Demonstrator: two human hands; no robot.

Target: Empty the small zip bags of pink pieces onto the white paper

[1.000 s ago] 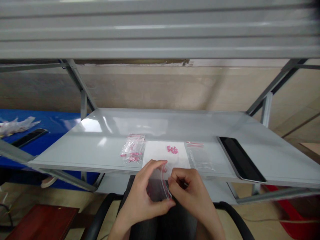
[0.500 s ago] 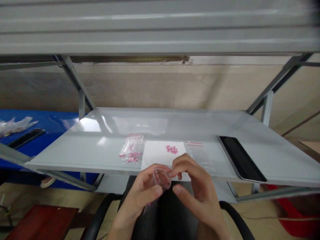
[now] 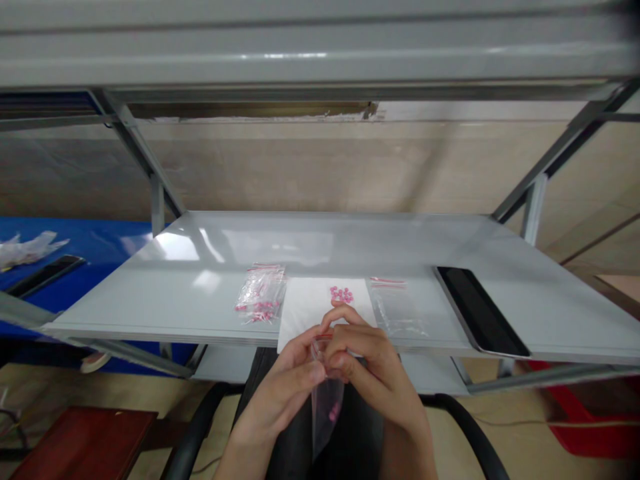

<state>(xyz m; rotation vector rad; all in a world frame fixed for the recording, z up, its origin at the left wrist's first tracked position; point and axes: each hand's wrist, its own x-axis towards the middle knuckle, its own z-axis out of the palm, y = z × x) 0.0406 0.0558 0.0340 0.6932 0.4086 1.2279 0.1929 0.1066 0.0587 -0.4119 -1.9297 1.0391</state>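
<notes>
A clear zip bag [image 3: 325, 420] hangs over my lap with a few pink beads [image 3: 334, 412] low inside it. My left hand [image 3: 295, 373] pinches its upper left edge between thumb and fingers. At the bag's mouth, the thumb and fingers of my right hand [image 3: 367, 357] are closed together; whether they hold a bead or the bag's rim is hidden. Beyond my hands a small cluster of pink beads [image 3: 342, 294] lies on a white sheet of paper [image 3: 305, 303]. Filled zip bags [image 3: 260, 293] with pink beads are piled left of the paper, and flat zip bags [image 3: 397, 307] lie on its right.
A dark tablet [image 3: 480, 310] lies at the right on the grey table [image 3: 150, 293]. On the left, a blue table [image 3: 120, 243] carries a phone [image 3: 47, 275] and a plastic bag [image 3: 33, 250]. A metal shelf [image 3: 320, 53] spans overhead. Chair armrests [image 3: 205, 427] flank my lap.
My right hand has moved left to the bag's mouth and its fingers have closed. The bag now hangs lower and more upright, with the beads in it showing. The view has shifted slightly.
</notes>
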